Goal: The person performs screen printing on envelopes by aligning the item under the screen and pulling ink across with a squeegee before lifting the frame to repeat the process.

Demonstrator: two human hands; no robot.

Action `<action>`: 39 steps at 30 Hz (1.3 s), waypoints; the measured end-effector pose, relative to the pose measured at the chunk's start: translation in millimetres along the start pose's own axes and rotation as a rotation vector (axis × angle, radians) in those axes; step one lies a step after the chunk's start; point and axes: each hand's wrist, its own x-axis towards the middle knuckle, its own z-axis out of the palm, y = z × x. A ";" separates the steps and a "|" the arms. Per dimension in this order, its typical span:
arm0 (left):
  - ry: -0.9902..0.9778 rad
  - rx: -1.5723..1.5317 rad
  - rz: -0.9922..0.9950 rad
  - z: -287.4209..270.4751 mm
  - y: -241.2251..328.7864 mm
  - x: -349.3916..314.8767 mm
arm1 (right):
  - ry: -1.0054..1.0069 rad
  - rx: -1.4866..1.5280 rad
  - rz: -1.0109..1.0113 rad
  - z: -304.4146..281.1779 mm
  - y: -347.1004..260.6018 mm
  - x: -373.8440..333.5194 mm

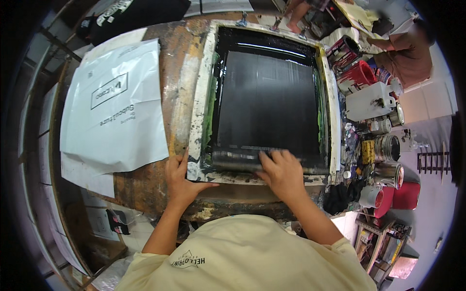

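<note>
A screen-printing frame (196, 109) with white, paint-stained edges lies on the worktable in front of me. Glossy black ink covers much of its mesh (269, 97), and green shows along the inner sides. Across the near end of the mesh lies a wide, dark squeegee (233, 159). My right hand (283, 173) has its fingers curled over the squeegee near its middle; part of the bar is hidden beneath it. At the frame's near left corner rests my left hand (182, 178), thumb and fingers spread apart, touching the edge.
A printed white plastic bag (114, 106) lies left of the frame on the stained wooden table (141, 186). Ink tubs, including a red one (361, 73), a white jug (366, 102) and several cans line the right side. Another person (405, 58) is at the far right.
</note>
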 end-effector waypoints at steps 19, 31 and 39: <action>0.091 -0.123 0.083 2.6 -9.2 -7.8 | 0.072 -0.179 -0.151 0.6 205.6 308.8; 0.099 -0.116 0.129 7.2 -11.7 -8.4 | 0.074 -0.078 -0.031 -0.1 58.6 81.0; 0.091 -0.537 -0.079 -5.9 22.2 -13.2 | -0.048 -0.029 0.015 -68.5 -14.6 7.9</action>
